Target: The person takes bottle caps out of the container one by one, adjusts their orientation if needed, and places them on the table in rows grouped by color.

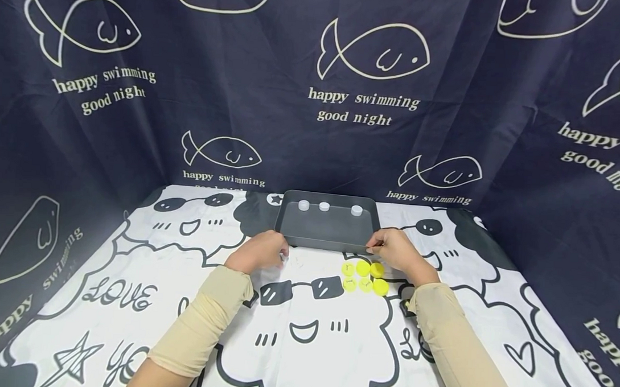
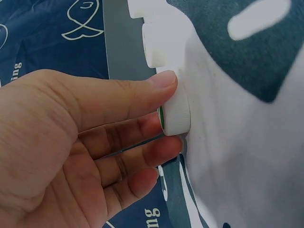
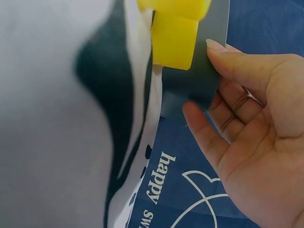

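Observation:
My left hand [image 1: 260,252] pinches a white bottle cap [image 2: 175,111] between thumb and fingers, just in front of the tray's near left corner. The cap stands on its ribbed edge in the left wrist view, a green rim showing on one side. Other white caps [image 2: 154,45] lie beside it on the cloth. My right hand [image 1: 396,252] grips the near right corner of the dark grey tray [image 1: 329,242], thumb on its rim. Yellow caps [image 1: 363,268] sit in two rows just left of that hand. Inside the tray, three white caps [image 1: 324,206] stand apart along the back.
A white cloth [image 1: 148,273] with black cartoon drawings covers the table. Dark blue curtains [image 1: 272,101] with fish prints hang behind and at both sides, close to the tray's back edge.

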Available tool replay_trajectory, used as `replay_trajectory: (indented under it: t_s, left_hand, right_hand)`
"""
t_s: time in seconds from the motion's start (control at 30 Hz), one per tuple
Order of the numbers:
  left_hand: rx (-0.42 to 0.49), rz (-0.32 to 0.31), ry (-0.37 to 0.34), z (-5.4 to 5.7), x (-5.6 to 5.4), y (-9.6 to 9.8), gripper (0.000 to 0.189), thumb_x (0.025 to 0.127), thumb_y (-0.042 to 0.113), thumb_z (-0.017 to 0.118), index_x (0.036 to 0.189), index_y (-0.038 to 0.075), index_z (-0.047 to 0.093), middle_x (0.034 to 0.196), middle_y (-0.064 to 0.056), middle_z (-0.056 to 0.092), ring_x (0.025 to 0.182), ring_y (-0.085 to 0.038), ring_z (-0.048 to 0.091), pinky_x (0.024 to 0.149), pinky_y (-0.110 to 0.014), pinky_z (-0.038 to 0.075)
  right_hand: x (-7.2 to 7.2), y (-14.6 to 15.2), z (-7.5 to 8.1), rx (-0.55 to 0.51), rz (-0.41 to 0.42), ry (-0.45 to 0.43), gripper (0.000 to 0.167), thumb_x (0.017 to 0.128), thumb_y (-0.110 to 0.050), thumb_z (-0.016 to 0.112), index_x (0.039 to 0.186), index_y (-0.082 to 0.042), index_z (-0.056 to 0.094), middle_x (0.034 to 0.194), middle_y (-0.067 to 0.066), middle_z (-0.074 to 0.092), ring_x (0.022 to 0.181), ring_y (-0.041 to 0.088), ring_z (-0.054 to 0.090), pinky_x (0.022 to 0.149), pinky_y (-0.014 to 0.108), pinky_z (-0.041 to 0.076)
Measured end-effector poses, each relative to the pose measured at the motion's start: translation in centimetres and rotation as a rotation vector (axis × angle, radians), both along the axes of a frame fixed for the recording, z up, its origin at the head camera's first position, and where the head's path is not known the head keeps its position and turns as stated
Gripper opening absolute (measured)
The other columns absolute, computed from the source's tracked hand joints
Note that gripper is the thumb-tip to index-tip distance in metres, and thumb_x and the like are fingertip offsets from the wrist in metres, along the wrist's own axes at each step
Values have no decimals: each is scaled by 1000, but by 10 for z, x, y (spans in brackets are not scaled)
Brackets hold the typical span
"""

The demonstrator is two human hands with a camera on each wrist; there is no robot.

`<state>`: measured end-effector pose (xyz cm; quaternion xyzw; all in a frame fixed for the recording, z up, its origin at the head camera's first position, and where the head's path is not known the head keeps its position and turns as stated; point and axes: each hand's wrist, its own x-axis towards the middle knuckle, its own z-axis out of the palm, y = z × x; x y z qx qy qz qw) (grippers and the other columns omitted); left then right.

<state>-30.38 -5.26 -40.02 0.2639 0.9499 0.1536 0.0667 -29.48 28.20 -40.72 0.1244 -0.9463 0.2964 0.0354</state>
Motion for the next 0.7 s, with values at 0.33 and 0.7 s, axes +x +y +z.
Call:
replay_trajectory:
  t_s: [0.33, 0.7]
  left_hand:
    - [4, -5, -1, 0, 1, 0, 24, 74, 6, 83, 98, 10, 78, 103, -3, 74, 101, -21, 66, 95, -36, 52]
    - [-7, -9, 3, 1, 1, -1, 23, 75, 8, 83, 97, 12, 78, 103, -1, 74, 103, -21, 65, 96, -37, 51]
  right_hand:
    - [0, 1, -2, -8, 13, 14, 7, 86, 1, 73, 84, -5, 76, 81, 3, 70, 76, 17, 63, 72, 35, 56]
    - [1, 0, 0, -7, 14, 17, 7, 87, 1, 73, 84, -5, 76, 81, 2, 69, 75, 17, 63, 71, 34, 56]
